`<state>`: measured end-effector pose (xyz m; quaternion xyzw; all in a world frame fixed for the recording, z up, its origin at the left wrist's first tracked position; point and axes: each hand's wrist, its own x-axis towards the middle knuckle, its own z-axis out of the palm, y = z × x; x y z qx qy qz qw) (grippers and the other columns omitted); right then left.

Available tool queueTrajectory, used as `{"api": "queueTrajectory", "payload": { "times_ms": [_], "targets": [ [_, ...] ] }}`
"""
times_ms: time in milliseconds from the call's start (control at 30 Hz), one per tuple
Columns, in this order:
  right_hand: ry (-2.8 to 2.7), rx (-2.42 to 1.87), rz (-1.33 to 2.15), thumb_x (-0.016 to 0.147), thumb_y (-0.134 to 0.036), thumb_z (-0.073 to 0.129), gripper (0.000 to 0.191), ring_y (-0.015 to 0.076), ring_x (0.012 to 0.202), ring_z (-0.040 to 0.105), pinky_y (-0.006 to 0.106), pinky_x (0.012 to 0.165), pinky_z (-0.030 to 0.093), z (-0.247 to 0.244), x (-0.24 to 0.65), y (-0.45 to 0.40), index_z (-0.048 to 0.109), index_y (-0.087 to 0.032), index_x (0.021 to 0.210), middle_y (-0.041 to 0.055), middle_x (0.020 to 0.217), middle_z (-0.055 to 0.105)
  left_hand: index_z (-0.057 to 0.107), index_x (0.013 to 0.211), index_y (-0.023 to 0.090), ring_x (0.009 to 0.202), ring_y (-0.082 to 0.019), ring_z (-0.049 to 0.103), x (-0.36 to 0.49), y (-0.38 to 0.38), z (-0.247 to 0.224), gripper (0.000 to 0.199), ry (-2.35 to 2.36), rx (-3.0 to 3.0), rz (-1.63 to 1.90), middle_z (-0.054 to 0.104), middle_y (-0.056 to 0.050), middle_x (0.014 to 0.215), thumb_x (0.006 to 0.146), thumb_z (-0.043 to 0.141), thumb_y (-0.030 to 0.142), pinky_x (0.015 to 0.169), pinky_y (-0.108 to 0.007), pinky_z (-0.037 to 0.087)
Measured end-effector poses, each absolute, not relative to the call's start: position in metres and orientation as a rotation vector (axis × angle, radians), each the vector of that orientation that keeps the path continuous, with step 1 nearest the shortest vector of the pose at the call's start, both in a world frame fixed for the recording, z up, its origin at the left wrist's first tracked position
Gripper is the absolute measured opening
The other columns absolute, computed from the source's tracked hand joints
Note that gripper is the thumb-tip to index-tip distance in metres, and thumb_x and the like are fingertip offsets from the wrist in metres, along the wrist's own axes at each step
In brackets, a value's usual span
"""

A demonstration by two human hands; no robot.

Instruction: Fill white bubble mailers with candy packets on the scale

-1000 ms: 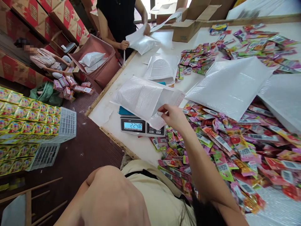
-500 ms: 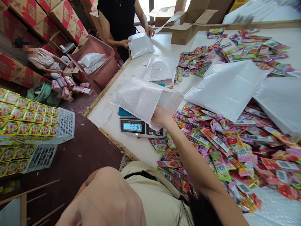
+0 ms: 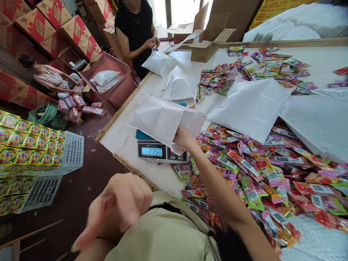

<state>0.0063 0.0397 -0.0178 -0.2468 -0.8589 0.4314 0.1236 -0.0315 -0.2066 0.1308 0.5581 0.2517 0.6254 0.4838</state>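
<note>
A white bubble mailer (image 3: 154, 117) lies across a digital scale (image 3: 152, 151), whose display shows 235.0. My right hand (image 3: 182, 138) is at the mailer's open end, with its fingers hidden inside the opening. Near my body and off the table, my left hand (image 3: 122, 206) is raised, blurred by motion, its fingers curled; what it holds, if anything, cannot be made out. Right of the scale spreads a heap of small colourful candy packets (image 3: 244, 163). Another white mailer (image 3: 251, 107) rests on top of that heap.
A person in black (image 3: 136, 32) stands across the table beside a filled white mailer (image 3: 158, 63). An open cardboard box (image 3: 203, 50) is at the back. Another person (image 3: 56, 74) sits by a red bin (image 3: 115, 78). Crates with yellow packs (image 3: 72, 148) stand left.
My left hand has risen and turned. The scale reading went from 224.8 to 235.0. The person in black has let go of the filled mailer. The view has shifted slightly.
</note>
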Motion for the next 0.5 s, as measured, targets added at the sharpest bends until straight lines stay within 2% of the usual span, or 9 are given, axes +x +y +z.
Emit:
{"api": "queueTrajectory", "payload": {
  "times_ms": [100,167,233,300,367,433,500],
  "targets": [
    [-2.367,-0.759,1.424,0.072,-0.011,0.053,0.048,0.0207,0.084,0.070,0.033,0.082,0.055,-0.015,0.031,0.043,0.068,-0.017,0.117,0.0089,0.110,0.077,0.063,0.135,0.033,0.058,-0.014,0.056,-0.045,-0.195,0.104,0.047,1.367,1.521,1.539,0.061,0.000,0.067,0.095,0.059,0.057,0.059,-0.028,0.049],
    [-2.255,-0.806,1.434,0.075,-0.015,0.052,0.041,0.0175,0.080,0.068,0.034,0.082,0.054,-0.014,0.060,0.045,0.068,-0.019,0.113,0.0079,0.112,0.076,0.060,0.139,0.031,0.089,-0.022,0.067,-0.061,-0.182,0.075,0.047,2.064,1.606,1.374,0.070,-0.009,0.097,0.094,0.064,0.046,0.082,-0.039,0.055],
    [-2.180,-0.852,1.449,0.080,-0.024,0.054,0.032,0.0155,0.073,0.065,0.033,0.076,0.053,-0.015,0.092,0.046,0.069,-0.019,0.108,0.0075,0.108,0.076,0.054,0.144,0.029,0.126,-0.036,0.059,-0.075,-0.165,0.041,0.062,2.517,1.681,1.092,0.063,-0.018,0.134,0.087,0.073,0.044,0.104,-0.055,0.048],
    [-2.126,-0.896,1.504,0.082,-0.033,0.056,0.030,0.0138,0.064,0.059,0.032,0.067,0.051,-0.015,0.124,0.045,0.069,-0.020,0.105,0.0071,0.103,0.076,0.057,0.142,0.028,0.145,-0.043,0.043,-0.086,-0.147,0.009,0.064,2.663,1.698,0.855,0.049,-0.020,0.154,0.084,0.077,0.042,0.116,-0.064,0.035],
    [-2.069,-0.946,1.558,0.081,-0.039,0.059,0.032,0.0131,0.060,0.055,0.030,0.060,0.048,-0.014,0.151,0.044,0.069,-0.020,0.105,0.0073,0.101,0.076,0.069,0.124,0.028,0.142,-0.042,0.047,-0.095,-0.129,-0.009,0.038,2.623,1.679,0.828,0.057,-0.016,0.149,0.087,0.074,0.033,0.119,-0.064,0.028],
    [-2.019,-1.017,1.557,0.080,-0.043,0.061,0.033,0.0139,0.058,0.054,0.031,0.057,0.047,-0.011,0.173,0.043,0.070,-0.021,0.104,0.0074,0.099,0.076,0.073,0.102,0.022,0.127,-0.033,0.061,-0.111,-0.112,-0.006,0.013,2.565,1.625,0.948,0.072,-0.012,0.125,0.093,0.064,0.027,0.117,-0.057,0.033],
    [-1.986,-1.117,1.497,0.078,-0.045,0.062,0.033,0.0160,0.058,0.055,0.032,0.056,0.047,-0.008,0.193,0.044,0.072,-0.024,0.102,0.0072,0.095,0.076,0.068,0.088,0.015,0.107,-0.025,0.066,-0.139,-0.095,0.018,0.022,2.620,1.491,1.105,0.073,-0.009,0.097,0.098,0.054,0.028,0.105,-0.048,0.042]
  ]
}}
